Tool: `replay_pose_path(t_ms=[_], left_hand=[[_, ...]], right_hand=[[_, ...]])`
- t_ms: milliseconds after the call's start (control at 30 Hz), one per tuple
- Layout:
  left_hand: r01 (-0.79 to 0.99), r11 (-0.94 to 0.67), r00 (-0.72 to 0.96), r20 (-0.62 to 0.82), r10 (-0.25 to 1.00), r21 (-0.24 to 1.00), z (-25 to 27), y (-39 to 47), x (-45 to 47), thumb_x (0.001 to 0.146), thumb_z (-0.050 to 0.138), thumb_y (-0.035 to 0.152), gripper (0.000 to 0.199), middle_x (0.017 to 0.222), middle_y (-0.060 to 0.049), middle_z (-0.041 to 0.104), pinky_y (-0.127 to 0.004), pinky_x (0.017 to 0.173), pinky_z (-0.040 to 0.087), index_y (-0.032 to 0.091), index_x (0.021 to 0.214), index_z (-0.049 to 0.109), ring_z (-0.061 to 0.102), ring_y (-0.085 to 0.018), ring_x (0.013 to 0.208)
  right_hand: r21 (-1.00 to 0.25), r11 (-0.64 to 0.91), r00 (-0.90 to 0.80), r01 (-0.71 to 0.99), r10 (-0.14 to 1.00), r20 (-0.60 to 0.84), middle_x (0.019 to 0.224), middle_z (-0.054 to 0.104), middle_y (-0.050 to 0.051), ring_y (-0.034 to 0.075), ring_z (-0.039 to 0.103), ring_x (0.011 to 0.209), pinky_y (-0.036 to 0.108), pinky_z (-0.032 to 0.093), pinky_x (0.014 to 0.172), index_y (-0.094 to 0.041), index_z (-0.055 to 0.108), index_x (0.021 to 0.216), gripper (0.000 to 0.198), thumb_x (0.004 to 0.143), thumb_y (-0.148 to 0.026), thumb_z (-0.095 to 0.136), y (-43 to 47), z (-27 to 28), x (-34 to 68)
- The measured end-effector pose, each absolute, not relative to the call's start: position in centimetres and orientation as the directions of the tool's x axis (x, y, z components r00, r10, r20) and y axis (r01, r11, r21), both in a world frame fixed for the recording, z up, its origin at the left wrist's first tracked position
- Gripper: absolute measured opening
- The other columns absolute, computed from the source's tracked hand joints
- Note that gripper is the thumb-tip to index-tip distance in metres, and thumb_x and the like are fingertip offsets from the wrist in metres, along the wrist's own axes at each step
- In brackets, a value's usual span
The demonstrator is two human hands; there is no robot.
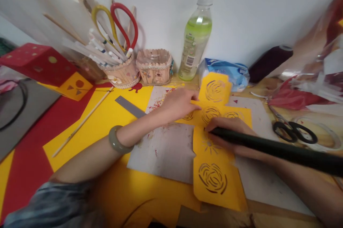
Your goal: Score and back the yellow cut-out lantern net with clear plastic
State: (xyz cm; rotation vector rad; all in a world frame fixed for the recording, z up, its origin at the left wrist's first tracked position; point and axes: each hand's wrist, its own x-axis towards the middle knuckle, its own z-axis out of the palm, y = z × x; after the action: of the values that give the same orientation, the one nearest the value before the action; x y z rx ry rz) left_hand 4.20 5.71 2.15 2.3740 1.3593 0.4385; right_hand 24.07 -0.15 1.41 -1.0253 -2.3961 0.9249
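One left hand [178, 104] and one right hand [233, 125] were spotted, plus a grand total of one bottle [194, 42], two stick-sided pots [154, 70], one bangle [114, 142], one ruler [130, 106], one blue packet [233, 70]. Five swirls [212, 179] and just one sunburst [209, 145] were counted on one yellow cutout [200, 135].

dark rod [281, 149] cut off at right edge, right hand [235, 125] partly behind it, bottle label [189, 50] blurred

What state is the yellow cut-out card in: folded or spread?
Spread: the yellow cut-out card shows its patterned panels extending outward, cross-like.
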Motion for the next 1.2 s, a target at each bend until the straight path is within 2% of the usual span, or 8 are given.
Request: replay_pose_path(t_ms=[100, 167, 267, 367, 433, 667, 900, 1200], left_hand=[[0.788, -0.574, 0.519, 0.261, 0.813, 0.22, 2.1, 5.1, 4.0, 0.08, 0.06, 0.023, 0.03, 0.111, -0.014, 0.059, -0.038, 0.087, 0.042, 0.009, 0.107, 0.058, 0.05, -0.027, 0.107], [0.729, -0.67, 0.601, 0.336, 0.725, 0.143, 2.3, 4.1, 3.9, 0.084, 0.053, 0.019, 0.027, 0.114, -0.014, 0.058, -0.038, 0.094, 0.038, 0.008, 0.108, 0.058, 0.047, -0.026, 0.111], [0.587, -0.773, 0.75, 0.199, 0.631, 0.239, 2.2, 2.6, 3.7, 0.088, 0.051, 0.028, 0.026, 0.116, -0.009, 0.061, -0.041, 0.103, 0.031, 0.013, 0.107, 0.06, 0.044, -0.025, 0.12], [0.546, -0.758, 0.811, 0.003, 0.585, 0.356, 1.3, 2.1, 3.3, 0.087, 0.053, 0.042, 0.042, 0.136, -0.008, 0.05, -0.05, 0.108, 0.023, 0.018, 0.122, 0.053, 0.033, -0.026, 0.133], [0.536, -0.748, 0.822, -0.042, 0.568, 0.392, 0.7, 2.3, 3.0, 0.086, 0.053, 0.045, 0.048, 0.142, -0.008, 0.042, -0.052, 0.108, 0.021, 0.021, 0.127, 0.049, 0.028, -0.026, 0.136], [0.503, -0.761, 0.844, -0.045, 0.534, 0.41, 0.1, 2.8, 2.8, 0.087, 0.05, 0.047, 0.039, 0.145, -0.004, 0.038, -0.054, 0.11, 0.015, 0.028, 0.121, 0.056, 0.023, -0.024, 0.138], [0.497, -0.779, 0.85, -0.037, 0.525, 0.382, -0.1, 2.6, 2.7, 0.088, 0.048, 0.048, 0.043, 0.147, -0.002, 0.034, -0.054, 0.11, 0.017, 0.03, 0.128, 0.05, 0.022, -0.024, 0.139], [0.495, -0.795, 0.856, -0.039, 0.515, 0.35, -0.1, 2.8, 2.7, 0.088, 0.048, 0.048, 0.047, 0.148, -0.001, 0.033, -0.053, 0.11, 0.018, 0.03, 0.132, 0.045, 0.023, -0.024, 0.139]], right_hand=[[-0.778, 0.396, -0.624, 0.488, 0.781, 0.006, 0.081, 0.063, 0.001, 0.013, 0.059, 0.073, 0.024, 0.046, 0.064, -0.019, 0.057, 0.084, 0.006, 0.082, -0.023, 0.055, 0.4, 1.5, 24.3], [-0.812, 0.364, -0.645, 0.457, 0.764, -0.021, 0.083, 0.063, 0.001, 0.014, 0.059, 0.078, 0.026, 0.047, 0.069, -0.019, 0.058, 0.085, 0.008, 0.082, -0.026, 0.057, 0.8, 1.6, 24.5], [-0.847, 0.347, -0.687, 0.402, 0.726, -0.028, 0.088, 0.064, 0.002, 0.015, 0.059, 0.083, 0.027, 0.047, 0.075, -0.019, 0.058, 0.088, 0.009, 0.083, -0.026, 0.058, 1.4, 1.6, 24.7], [-0.878, 0.351, -0.75, 0.327, 0.661, -0.015, 0.094, 0.064, 0.002, 0.015, 0.06, 0.089, 0.027, 0.047, 0.08, -0.019, 0.058, 0.091, 0.01, 0.083, -0.025, 0.058, 2.1, 1.8, 24.8], [-0.89, 0.354, -0.787, 0.288, 0.617, -0.009, 0.096, 0.065, 0.003, 0.014, 0.06, 0.091, 0.026, 0.047, 0.082, -0.018, 0.059, 0.091, 0.009, 0.084, -0.023, 0.057, 2.6, 1.9, 24.8], [-0.884, 0.387, -0.789, 0.262, 0.614, 0.035, 0.086, 0.065, 0.0, 0.01, 0.059, 0.077, 0.02, 0.046, 0.069, -0.018, 0.059, 0.086, 0.005, 0.083, -0.022, 0.058, 2.9, 1.3, 25.0], [-0.86, 0.43, -0.788, 0.274, 0.614, 0.056, 0.078, 0.065, 0.0, 0.01, 0.058, 0.069, 0.02, 0.046, 0.063, -0.018, 0.059, 0.083, 0.005, 0.083, -0.017, 0.054, 2.6, 0.7, 25.4], [-0.864, 0.456, -0.812, 0.214, 0.575, 0.103, 0.081, 0.066, 0.0, 0.01, 0.06, 0.071, 0.02, 0.047, 0.065, -0.018, 0.058, 0.085, 0.008, 0.079, -0.014, 0.054, 3.0, 0.0, 25.8]])
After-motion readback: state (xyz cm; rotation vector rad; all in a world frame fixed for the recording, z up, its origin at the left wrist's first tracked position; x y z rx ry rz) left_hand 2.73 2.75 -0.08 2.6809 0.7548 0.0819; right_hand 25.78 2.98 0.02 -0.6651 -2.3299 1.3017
